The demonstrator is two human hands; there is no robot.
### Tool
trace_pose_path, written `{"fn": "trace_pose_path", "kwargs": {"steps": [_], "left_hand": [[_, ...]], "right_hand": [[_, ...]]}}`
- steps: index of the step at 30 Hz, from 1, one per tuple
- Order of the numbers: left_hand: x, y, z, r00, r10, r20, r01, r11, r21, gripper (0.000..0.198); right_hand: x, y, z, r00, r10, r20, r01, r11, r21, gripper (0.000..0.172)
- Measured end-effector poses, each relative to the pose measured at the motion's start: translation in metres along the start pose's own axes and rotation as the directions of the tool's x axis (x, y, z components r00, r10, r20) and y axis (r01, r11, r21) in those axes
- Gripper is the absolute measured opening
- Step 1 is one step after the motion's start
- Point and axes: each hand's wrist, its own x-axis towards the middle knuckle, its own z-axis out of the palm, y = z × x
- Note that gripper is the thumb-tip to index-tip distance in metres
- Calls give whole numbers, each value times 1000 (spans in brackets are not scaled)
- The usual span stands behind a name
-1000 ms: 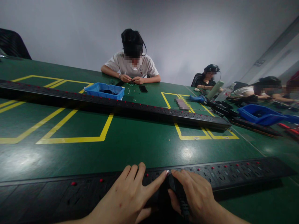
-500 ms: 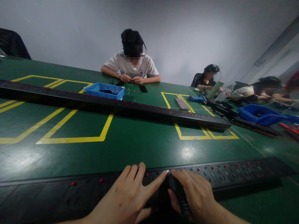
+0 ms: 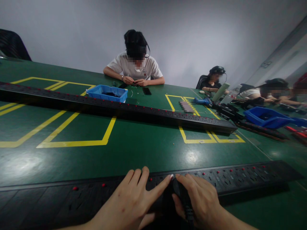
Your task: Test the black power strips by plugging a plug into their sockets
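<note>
A long black power strip (image 3: 91, 195) with small red buttons and socket slots lies across the front of the table. My left hand (image 3: 130, 196) rests on it, fingers apart and the index finger stretched to the right. That fingertip is beside the top of a black plug (image 3: 178, 188) with a ribbed cord end. The fingers of my right hand (image 3: 201, 195) are closed round this plug at the strip's face. Whether its pins sit in a socket cannot be seen, as my hands and shadow hide the spot.
A second long power strip (image 3: 134, 110) lies across the table's middle. Behind it stands a blue tray (image 3: 107, 97) with dark parts. Further right are a larger blue bin (image 3: 267, 116) and a blue tool (image 3: 202, 101). Co-workers sit opposite and at right. Yellow tape (image 3: 72, 144) marks the table.
</note>
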Motion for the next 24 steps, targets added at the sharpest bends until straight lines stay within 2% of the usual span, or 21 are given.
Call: {"fn": "trace_pose_path", "kwargs": {"steps": [5, 10, 24], "left_hand": [[0, 0, -2, 1000, 5, 30, -6, 1000, 28, 103], [0, 0, -2, 1000, -6, -2, 6, 1000, 13, 104], [-2, 0, 0, 1000, -7, 8, 7, 999, 37, 102]], "right_hand": [[0, 0, 0, 1000, -6, 9, 6, 1000, -2, 28], [1, 0, 0, 1000, -6, 4, 6, 1000, 5, 27], [0, 1, 1, 1000, -12, 9, 12, 1000, 0, 28]]}}
